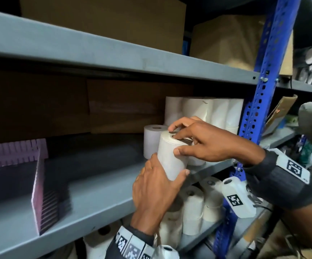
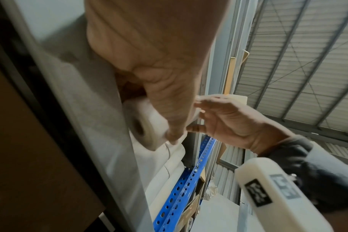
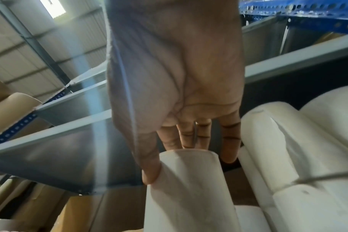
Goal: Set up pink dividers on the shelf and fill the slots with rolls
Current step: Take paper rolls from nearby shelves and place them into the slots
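Right of centre in the head view, a white roll (image 1: 171, 157) stands tilted at the front edge of the grey shelf (image 1: 99, 191), held between both hands. The left hand (image 1: 155, 186) cups its lower side from below, thumb and fingers (image 1: 184, 172) curled round the barrel; the right hand (image 1: 205, 141) grips the top, fingertips on the flat end by the core hole and thumb on the side. It looks like tightly wound paper: probably light, firm across the barrel, with a smooth wrap that could slip, and end edges that would dent if knocked. The barrel seems the safest hold. Another roll (image 1: 151, 141) stands just behind it, with stacked rolls (image 1: 217, 113) further back. The pink dividers (image 1: 39, 184) stand well apart at the lower left.
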Tool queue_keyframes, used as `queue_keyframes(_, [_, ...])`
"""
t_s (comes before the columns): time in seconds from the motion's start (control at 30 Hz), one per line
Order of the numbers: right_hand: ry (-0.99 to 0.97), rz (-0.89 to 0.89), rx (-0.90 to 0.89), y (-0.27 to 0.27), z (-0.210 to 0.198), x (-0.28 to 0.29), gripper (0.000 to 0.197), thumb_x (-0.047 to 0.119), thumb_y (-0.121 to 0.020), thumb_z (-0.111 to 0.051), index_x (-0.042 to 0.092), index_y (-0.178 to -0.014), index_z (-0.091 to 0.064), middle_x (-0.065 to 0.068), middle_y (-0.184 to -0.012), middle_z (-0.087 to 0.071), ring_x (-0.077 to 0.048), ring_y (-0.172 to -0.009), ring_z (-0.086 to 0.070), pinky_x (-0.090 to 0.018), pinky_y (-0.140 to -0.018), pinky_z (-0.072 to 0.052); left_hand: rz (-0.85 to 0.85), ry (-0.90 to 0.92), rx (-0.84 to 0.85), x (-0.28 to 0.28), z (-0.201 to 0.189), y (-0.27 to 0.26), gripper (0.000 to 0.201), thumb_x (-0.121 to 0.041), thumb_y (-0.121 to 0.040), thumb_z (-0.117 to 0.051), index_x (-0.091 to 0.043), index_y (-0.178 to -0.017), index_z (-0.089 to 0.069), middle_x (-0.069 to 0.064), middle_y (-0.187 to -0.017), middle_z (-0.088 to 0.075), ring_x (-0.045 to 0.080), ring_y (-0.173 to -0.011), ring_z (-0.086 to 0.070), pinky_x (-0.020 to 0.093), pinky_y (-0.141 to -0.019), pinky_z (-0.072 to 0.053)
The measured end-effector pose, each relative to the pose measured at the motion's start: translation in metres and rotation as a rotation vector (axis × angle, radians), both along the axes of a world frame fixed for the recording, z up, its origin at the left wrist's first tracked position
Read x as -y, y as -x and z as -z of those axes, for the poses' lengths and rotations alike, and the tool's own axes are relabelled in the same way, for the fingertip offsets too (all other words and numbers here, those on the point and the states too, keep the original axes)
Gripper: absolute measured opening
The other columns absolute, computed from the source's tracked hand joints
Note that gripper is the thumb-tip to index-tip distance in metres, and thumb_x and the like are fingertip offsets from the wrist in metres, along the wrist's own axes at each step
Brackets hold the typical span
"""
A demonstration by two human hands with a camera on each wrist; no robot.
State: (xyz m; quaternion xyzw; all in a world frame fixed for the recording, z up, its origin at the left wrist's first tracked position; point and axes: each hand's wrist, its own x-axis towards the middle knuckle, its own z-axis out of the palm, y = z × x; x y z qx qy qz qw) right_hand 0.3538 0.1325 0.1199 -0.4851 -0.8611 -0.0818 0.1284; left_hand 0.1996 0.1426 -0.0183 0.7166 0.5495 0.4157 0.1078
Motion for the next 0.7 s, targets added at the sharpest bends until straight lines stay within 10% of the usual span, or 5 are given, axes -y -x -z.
queue_keyframes(0.33, [0.009,-0.152,-0.195,0.016,-0.016,0.111,0.029,0.042,-0.087,-0.068,0.027,-0.111,-0.075,0.019,-0.131,-0.051,-0.002,-0.120,-0.047,-0.017,-0.090,-0.043,0.237,-0.193,0.460,0.098,0.005,0.021,0.070,-0.071,-0.067,-0.075,-0.048,-0.128,-0.047,-0.022,-0.115,-0.065,0.000,-0.101,-0.064,0.035,-0.077,-0.060])
queue_keyframes(0.7, [0.345,-0.498,-0.368,0.090,0.044,0.190,0.033,0.058,-0.074,-0.062,0.048,-0.106,-0.065,0.030,-0.135,-0.047,0.000,-0.130,-0.045,-0.040,-0.104,-0.047,0.079,-0.182,0.518,0.250,0.058,0.117,0.069,-0.056,-0.070,-0.080,-0.035,-0.131,-0.057,-0.015,-0.112,-0.071,0.011,-0.098,-0.070,0.027,-0.070,-0.058])
